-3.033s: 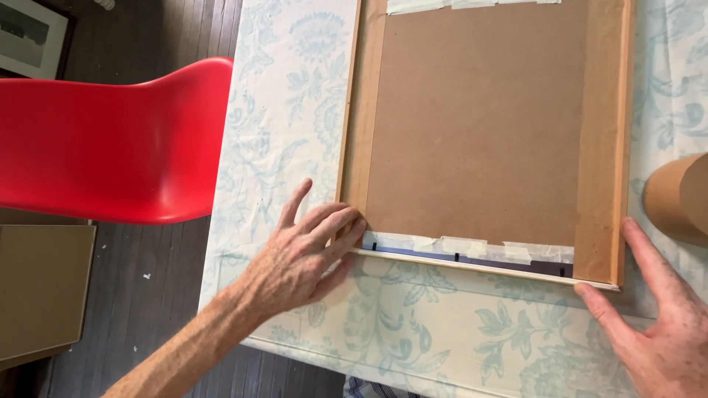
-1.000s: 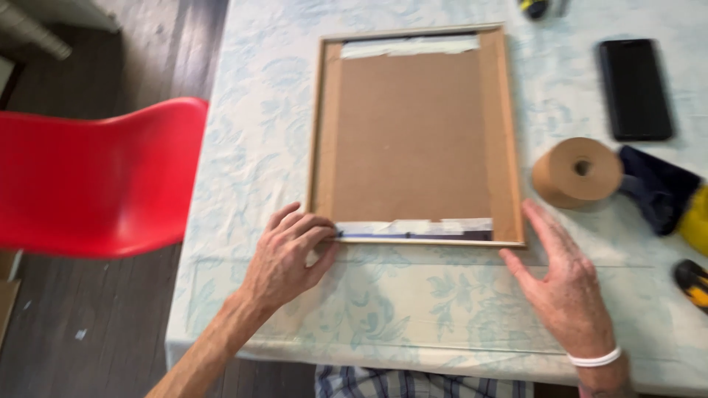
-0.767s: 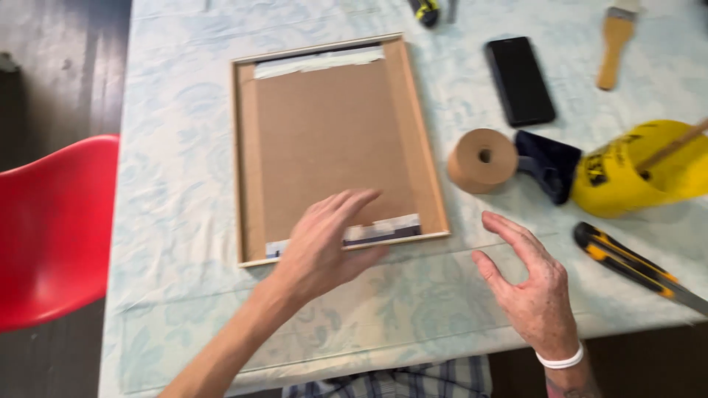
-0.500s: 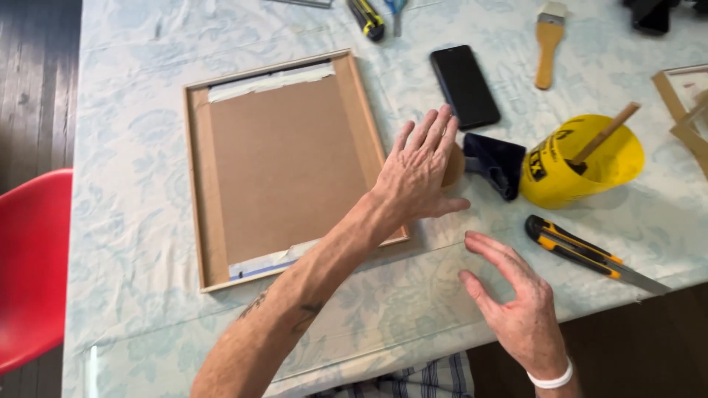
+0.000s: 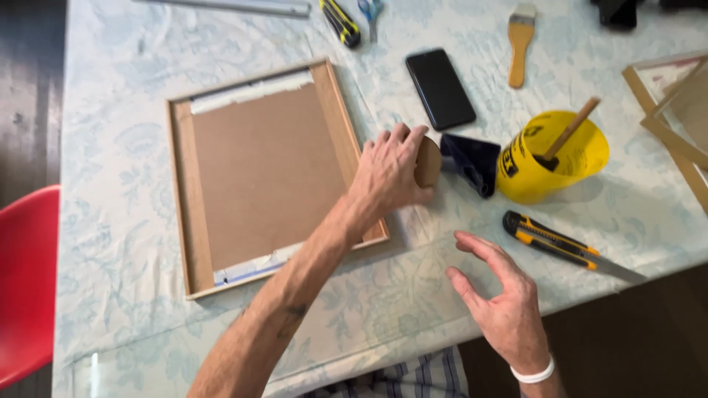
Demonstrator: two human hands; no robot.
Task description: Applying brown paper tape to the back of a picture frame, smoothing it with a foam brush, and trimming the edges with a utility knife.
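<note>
Tape roll (image 5: 428, 161), brown, sits on the surface (image 5: 118, 147) just right of the frame (image 5: 262, 177), with the left hand (image 5: 391, 173) reaching across the frame's lower right corner and covering most of it. Left fingers (image 5: 402, 136) curl over the roll's top edge, clamped on it, thumb low on the near side; whether the roll is lifted or resting cannot be told. Frame lies face down, brown backing board up, pale tape strips along its top and bottom edges. Right hand (image 5: 505, 306) hovers near the surface's front edge, fingers apart and slightly bent, holding nothing, a white band at the wrist. Utility knife (image 5: 549, 242), yellow and black, lies just beyond the right hand, blade end toward the right. Dark blue object (image 5: 472, 162) lies right beside the roll, touching the yellow cup (image 5: 553, 158), which holds a wooden stick (image 5: 571, 133). Black phone (image 5: 440, 88) lies flat behind the roll. Brush (image 5: 520, 44) with wooden handle farther back. Red chair (image 5: 29, 287) at the left of the surface.
</note>
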